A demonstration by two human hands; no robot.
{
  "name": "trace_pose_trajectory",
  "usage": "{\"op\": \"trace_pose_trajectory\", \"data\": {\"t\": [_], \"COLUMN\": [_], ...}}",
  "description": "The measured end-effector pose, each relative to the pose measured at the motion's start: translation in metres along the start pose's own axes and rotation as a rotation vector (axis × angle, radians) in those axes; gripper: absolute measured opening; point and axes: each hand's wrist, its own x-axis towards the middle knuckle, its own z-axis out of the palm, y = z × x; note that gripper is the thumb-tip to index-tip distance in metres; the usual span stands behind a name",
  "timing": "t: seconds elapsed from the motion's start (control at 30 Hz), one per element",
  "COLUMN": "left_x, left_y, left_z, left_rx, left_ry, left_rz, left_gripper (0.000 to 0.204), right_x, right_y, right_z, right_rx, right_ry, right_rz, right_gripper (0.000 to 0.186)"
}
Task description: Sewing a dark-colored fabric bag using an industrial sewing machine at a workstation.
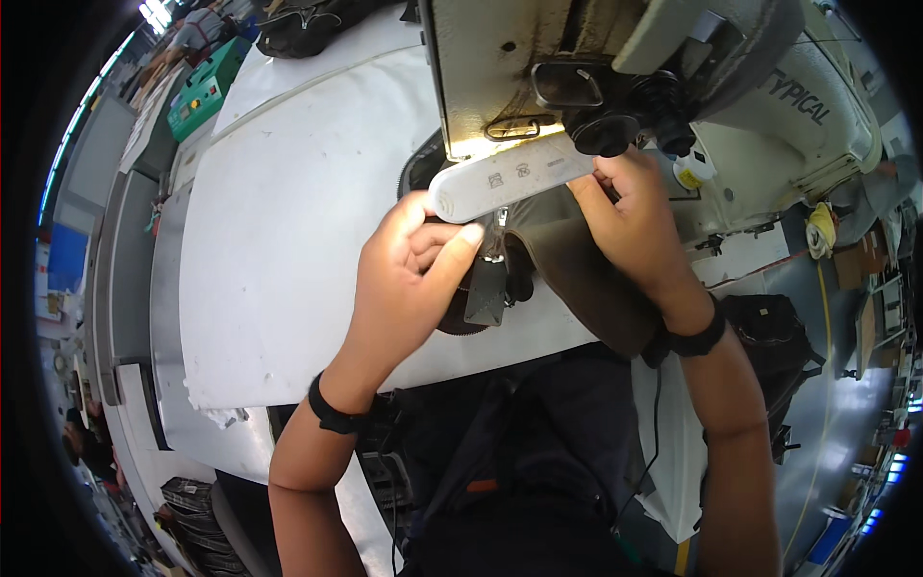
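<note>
A long grey panel [514, 178] with rounded ends and small icons spans the space between my hands, just under the sewing machine head [505, 72]. My left hand [409, 260] is at its left end, fingers curled and thumb beside a metal zipper pull [502, 218]. At the panel's right end my right hand [630, 216] has thumb and fingers drawn together. The panel hides what lies behind it, so I cannot tell what either hand grips. Below lies a dark bag piece [586, 274] with a zipper and a grey hanging tag [486, 293].
The machine's black knobs [606, 132] hang close above my right hand. A white worktable [298, 231] extends left, with a dark bag [308, 24] at its far end. Another black bag [769, 337] lies at the right. A green box [207, 87] stands at the far left.
</note>
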Motion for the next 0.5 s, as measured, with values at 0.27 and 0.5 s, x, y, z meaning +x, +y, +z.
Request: {"op": "trace_pose_trajectory", "data": {"t": [0.27,0.5], "left_x": [0.02,0.011], "left_y": [0.006,0.003], "left_z": [0.005,0.025], "left_rx": [0.036,0.368], "left_ry": [-0.104,0.058], "left_rz": [0.042,0.103], "left_gripper": [0.05,0.009], "right_x": [-0.003,-0.004], "right_y": [-0.001,-0.002], "right_z": [0.002,-0.002], "right_rx": [-0.055,-0.096], "right_ry": [-0.028,-0.003], "right_rz": [0.042,0.001], "right_gripper": [0.013,0.012]}}
